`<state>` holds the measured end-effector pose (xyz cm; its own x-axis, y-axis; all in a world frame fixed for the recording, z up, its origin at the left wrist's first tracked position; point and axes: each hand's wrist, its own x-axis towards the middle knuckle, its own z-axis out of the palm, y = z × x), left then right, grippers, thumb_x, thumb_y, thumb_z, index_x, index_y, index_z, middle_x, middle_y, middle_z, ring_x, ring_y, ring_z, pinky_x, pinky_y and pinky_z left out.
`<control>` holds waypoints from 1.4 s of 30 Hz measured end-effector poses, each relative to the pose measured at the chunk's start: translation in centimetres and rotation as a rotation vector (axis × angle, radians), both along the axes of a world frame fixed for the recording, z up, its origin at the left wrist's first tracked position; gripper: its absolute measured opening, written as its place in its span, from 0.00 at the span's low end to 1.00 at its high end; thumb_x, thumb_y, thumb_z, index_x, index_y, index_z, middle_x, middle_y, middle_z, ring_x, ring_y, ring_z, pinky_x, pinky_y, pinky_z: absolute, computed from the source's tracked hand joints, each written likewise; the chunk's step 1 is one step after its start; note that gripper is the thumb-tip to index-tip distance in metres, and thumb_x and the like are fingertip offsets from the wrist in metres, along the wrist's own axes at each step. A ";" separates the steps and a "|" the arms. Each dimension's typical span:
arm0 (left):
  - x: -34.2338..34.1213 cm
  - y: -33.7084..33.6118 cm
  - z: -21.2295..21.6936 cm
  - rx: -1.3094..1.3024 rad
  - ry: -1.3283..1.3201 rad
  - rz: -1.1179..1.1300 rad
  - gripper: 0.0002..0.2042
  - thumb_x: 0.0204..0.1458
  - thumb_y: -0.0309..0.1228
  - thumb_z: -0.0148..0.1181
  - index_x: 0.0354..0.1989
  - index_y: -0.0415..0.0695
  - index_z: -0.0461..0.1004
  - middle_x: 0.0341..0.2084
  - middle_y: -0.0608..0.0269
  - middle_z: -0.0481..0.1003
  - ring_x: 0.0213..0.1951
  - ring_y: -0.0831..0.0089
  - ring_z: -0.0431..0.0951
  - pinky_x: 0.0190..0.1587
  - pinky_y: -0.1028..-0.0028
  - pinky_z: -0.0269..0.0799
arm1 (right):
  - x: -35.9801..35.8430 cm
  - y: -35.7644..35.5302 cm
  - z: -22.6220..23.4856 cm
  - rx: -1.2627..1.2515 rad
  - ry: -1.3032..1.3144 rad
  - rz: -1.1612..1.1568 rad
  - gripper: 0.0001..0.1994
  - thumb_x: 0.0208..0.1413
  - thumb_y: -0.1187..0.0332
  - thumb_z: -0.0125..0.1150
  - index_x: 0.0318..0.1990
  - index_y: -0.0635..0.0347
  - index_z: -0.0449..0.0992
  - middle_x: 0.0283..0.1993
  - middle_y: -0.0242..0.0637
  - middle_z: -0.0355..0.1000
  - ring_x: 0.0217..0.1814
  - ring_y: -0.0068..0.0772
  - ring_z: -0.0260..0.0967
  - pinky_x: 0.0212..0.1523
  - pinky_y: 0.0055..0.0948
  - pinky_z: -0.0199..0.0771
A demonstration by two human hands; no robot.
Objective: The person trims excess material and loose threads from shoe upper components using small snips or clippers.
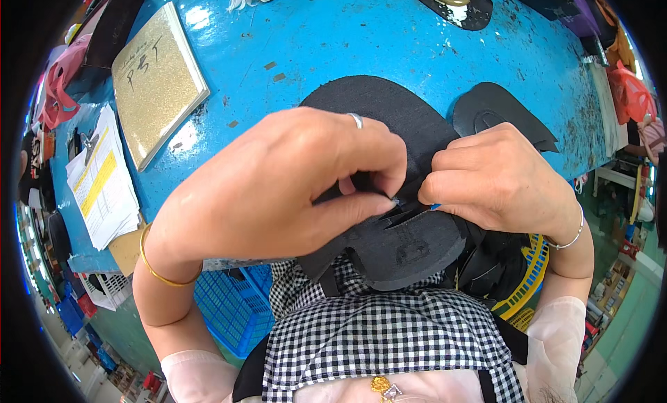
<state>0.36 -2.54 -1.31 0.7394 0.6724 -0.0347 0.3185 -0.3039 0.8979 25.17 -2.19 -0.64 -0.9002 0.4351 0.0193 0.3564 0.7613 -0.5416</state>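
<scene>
A large black sole-shaped piece (410,253) lies over the table's near edge, a dark slit across its middle. My left hand (299,184) is closed over it, thumb and fingertips pinched at the slit's edge. Just to its right, my right hand (490,181) is closed too, its fingers pressed together at the slit's other end. A tiny blue bit shows under the right fingertips; what they grip is too hidden to name. Behind the right hand, a smaller black sole-shaped piece (493,104) rests on the table.
On the blue table (243,69), a gold glitter notebook (156,83) and clipped papers (104,181) lie at left. A glue-smeared black dish (465,10) sits at the far edge. Below the table are a blue basket (233,309) and a yellow basket (535,274) holding black pieces.
</scene>
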 end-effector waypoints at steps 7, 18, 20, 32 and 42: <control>0.4 0.1 -0.8 0.285 0.101 0.113 0.08 0.42 0.20 0.64 0.29 0.38 0.71 0.27 0.58 0.70 0.30 0.59 0.70 0.33 0.66 0.66 | 0.0 -0.6 -0.2 0.042 -0.003 -0.042 0.10 0.45 0.69 0.64 0.31 0.52 0.68 0.19 0.31 0.61 0.24 0.35 0.69 0.20 0.33 0.65; -0.1 0.8 -1.6 0.336 0.064 0.080 0.07 0.43 0.22 0.65 0.29 0.38 0.72 0.28 0.58 0.71 0.30 0.59 0.70 0.33 0.66 0.66 | -1.2 1.8 -0.4 0.245 -0.013 -0.021 0.09 0.42 0.72 0.66 0.31 0.56 0.72 0.25 0.31 0.67 0.26 0.36 0.68 0.24 0.33 0.67; -0.2 1.2 -1.3 0.305 0.074 0.044 0.07 0.44 0.22 0.65 0.30 0.38 0.72 0.27 0.58 0.71 0.30 0.60 0.70 0.33 0.66 0.66 | -0.9 1.8 -0.5 0.186 0.001 -0.025 0.09 0.44 0.70 0.66 0.32 0.56 0.72 0.26 0.32 0.68 0.26 0.38 0.68 0.25 0.33 0.67; -0.7 2.0 -0.5 0.296 0.133 -0.042 0.05 0.48 0.24 0.63 0.30 0.39 0.72 0.25 0.62 0.70 0.26 0.68 0.68 0.29 0.72 0.64 | -1.6 2.0 -0.2 0.017 -0.048 -0.155 0.12 0.57 0.57 0.60 0.35 0.55 0.71 0.21 0.38 0.68 0.25 0.43 0.69 0.25 0.37 0.64; -2.2 2.1 0.1 -0.209 -0.081 0.335 0.04 0.54 0.26 0.63 0.34 0.39 0.80 0.23 0.68 0.77 0.25 0.86 0.74 0.26 0.87 0.68 | -3.9 -2.3 2.5 0.230 -0.168 -0.060 0.22 0.43 0.56 0.68 0.42 0.61 0.74 0.36 0.33 0.73 0.27 0.28 0.72 0.25 0.26 0.70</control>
<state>-1.82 -0.42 -1.19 0.4861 0.8615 -0.1469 0.2945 -0.0031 0.9557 21.28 -4.52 1.83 -0.8721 0.4887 -0.0235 0.4741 0.8324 -0.2870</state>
